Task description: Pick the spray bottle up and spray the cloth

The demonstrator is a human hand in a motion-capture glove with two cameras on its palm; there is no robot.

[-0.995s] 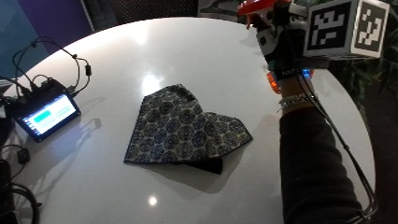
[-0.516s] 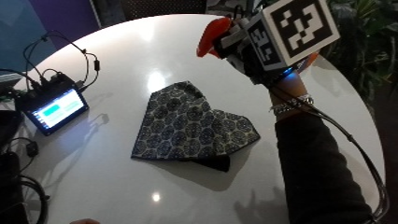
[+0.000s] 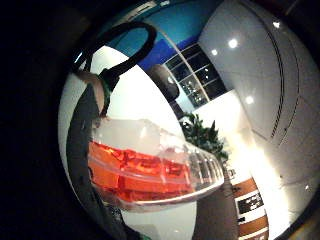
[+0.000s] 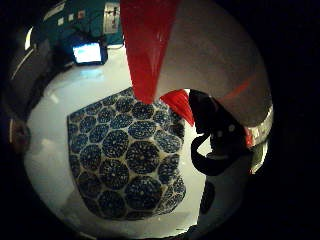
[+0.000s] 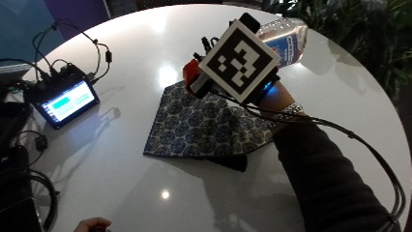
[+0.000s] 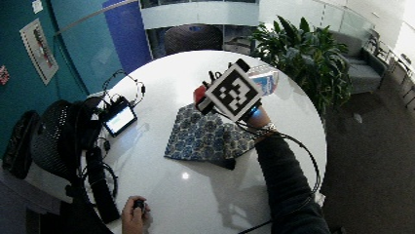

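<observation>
Table (image 5: 193, 193) – glossy white, smooth; cloth (image 5: 199, 125) – matt patterned fabric; spray bottle (image 5: 286, 36) – clear plastic.

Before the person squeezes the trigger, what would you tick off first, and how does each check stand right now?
1. Clear plastic spray bottle with red head off the table, in the gloved right hand: ok.
2. Red nozzle above the blue patterned folded cloth: ok.
3. Cloth lying flat on the round white table: ok.
4. Small lit screen apart from the cloth: ok.
5. Finger on trigger: cannot tell.
</observation>
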